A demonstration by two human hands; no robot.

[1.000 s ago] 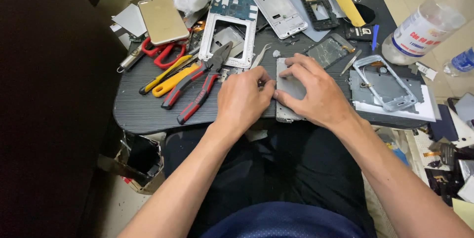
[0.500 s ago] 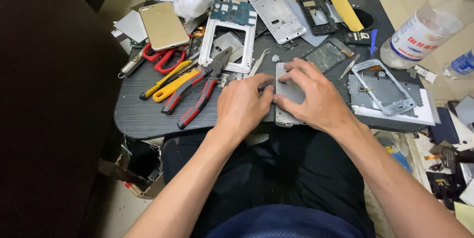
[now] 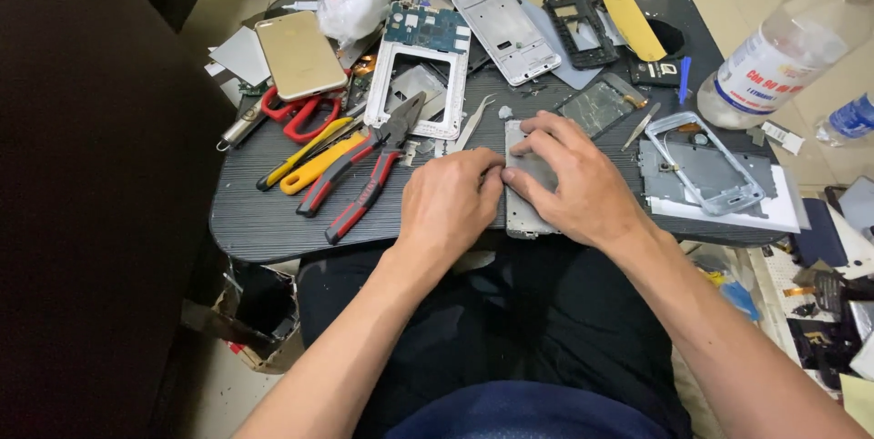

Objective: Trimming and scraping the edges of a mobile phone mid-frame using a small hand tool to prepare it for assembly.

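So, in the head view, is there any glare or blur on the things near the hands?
Head view: sharp and evenly lit; soft glare on the gold phone back and the clear bottle; the grey metal plate under both hands looks matte; the left side is dark.

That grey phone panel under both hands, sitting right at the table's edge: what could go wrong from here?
1. The grey phone panel overhangs the near edge of the table; a slip by the left hand or right hand might tip it into the lap.
2. The red-handled pliers and tweezers lie close to the left hand, so it could knock them.
3. The plastic bottle stands by the table's far right edge and might topple onto the parts.
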